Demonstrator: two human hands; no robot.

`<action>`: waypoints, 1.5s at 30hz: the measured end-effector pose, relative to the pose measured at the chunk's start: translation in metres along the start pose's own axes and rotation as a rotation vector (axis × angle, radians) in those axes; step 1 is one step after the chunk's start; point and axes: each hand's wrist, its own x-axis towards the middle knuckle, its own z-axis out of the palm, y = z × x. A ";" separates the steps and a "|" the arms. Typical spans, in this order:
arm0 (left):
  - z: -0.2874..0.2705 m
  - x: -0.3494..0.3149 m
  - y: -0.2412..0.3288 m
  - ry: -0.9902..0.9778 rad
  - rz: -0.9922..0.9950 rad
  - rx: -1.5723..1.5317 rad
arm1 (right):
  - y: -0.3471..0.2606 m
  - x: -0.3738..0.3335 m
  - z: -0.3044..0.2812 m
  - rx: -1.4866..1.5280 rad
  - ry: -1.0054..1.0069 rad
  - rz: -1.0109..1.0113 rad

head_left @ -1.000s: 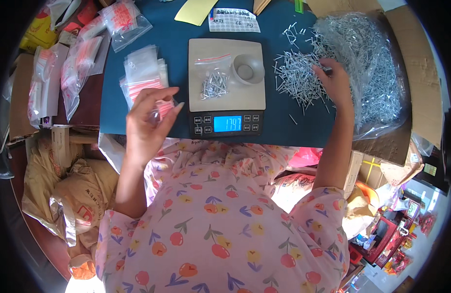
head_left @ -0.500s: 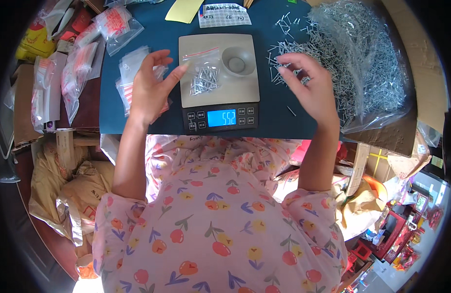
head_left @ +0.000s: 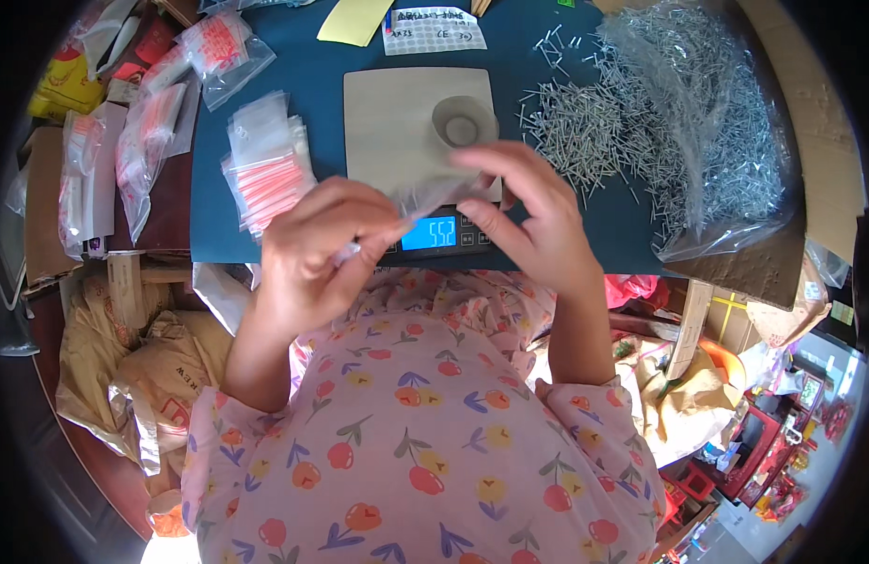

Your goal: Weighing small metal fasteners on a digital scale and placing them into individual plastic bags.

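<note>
Above the near edge of the kitchen scale (head_left: 387, 132), my left hand (head_left: 322, 254) pinches a small clear zip bag (head_left: 430, 195), blurred by motion. Its contents are mostly hidden by the fingers. My right hand (head_left: 533, 211) is at the bag's other end, thumb and forefinger apart on either side of it. A small grey round cup (head_left: 464, 122) rests on the scale's plate. The blue display (head_left: 429, 233) is lit, with my left fingers partly over its panel. To the right lies a heap of small silvery fasteners (head_left: 576, 132), nails or screws.
A stack of flat zip bags (head_left: 270, 179) lies left of the scale. A large clear bag of fasteners (head_left: 726, 132) fills the right side, near a cardboard flap. Yellow paper (head_left: 355, 21) and a white label sheet (head_left: 434, 31) lie behind the scale. Filled bags (head_left: 152, 160) are at far left.
The zip bag of fasteners has left the scale's plate and is in my left hand. Both hands have moved inward and nearer to me. The cup has shifted slightly.
</note>
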 end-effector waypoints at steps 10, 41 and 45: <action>-0.008 -0.018 0.012 -0.052 -0.163 -0.105 | -0.013 -0.011 0.012 -0.149 -0.106 -0.266; -0.004 -0.018 0.018 -0.131 -0.220 0.045 | -0.023 -0.007 0.031 -0.299 -0.114 -0.463; -0.008 -0.017 0.018 -0.161 -0.270 0.064 | -0.022 -0.008 0.029 -0.256 -0.117 -0.443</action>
